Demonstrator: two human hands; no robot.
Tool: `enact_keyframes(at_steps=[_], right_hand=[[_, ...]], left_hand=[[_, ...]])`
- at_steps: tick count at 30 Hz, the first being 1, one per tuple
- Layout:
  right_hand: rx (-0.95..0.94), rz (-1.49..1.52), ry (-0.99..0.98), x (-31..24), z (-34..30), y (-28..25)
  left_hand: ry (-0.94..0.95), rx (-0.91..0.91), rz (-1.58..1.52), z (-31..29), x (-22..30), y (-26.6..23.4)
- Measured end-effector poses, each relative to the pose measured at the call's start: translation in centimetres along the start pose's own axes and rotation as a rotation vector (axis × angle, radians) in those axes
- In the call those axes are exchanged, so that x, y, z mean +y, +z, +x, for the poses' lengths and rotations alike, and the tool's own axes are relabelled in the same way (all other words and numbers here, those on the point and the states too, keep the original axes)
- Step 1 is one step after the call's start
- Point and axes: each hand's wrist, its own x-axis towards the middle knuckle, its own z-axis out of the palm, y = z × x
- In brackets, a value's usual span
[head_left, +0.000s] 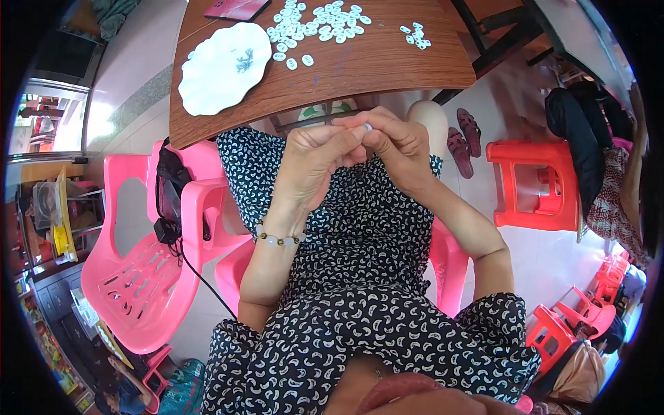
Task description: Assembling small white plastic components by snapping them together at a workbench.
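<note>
Both hands meet just above the person's lap, below the near edge of a brown wooden table [387,66]. Left hand [311,162] and right hand [398,145] have their fingertips pinched together on one small white piece [367,128], which shows only as a pale speck between thumbs and forefingers; its shape is too small to tell. A beaded bracelet [278,240] circles the left wrist.

On the table, beyond the hands, lies a scatter of small white ring-shaped pieces [315,24], with a smaller cluster [416,36] apart to the right. Left of them sits a white wavy-edged plate [221,69] holding a few tiny dark bits. A pink flat object [235,8] lies at the table's far edge.

The person wears a dark dress with a white pattern [360,277] and sits on a pink plastic chair [443,263]. Another pink chair [138,270] stands at the left with a black device and cable [169,200] on its arm. An orange-red plastic stool [532,183] stands at the right, with a pair of sandals [463,138] on the pale tiled floor [131,83] between it and the table.
</note>
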Motion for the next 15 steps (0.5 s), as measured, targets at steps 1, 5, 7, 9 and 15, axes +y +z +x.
enact_keyframes(at_steps=[1,5,7,9,15], right_hand=[[0.023,-0.018,-0.003,0.3,0.0,0.1],[-0.030,0.018,0.114,0.0,0.4,-0.9],[-0.040,0.088,0.096,0.6,0.7,-1.1],[-0.051,0.158,0.077,1.2,0.9,-1.2],[-0.157,0.302,0.147,1.6,1.1,-1.7]], left_hand=[[-0.001,-0.001,-0.001,0.0,0.0,0.2],[0.008,0.025,-0.048,0.6,-0.2,0.7],[0.039,-0.005,-0.040,1.3,-0.5,0.5],[0.060,-0.003,-0.013,1.9,-0.7,0.2],[0.126,0.056,0.114,2.3,-1.1,-0.1]])
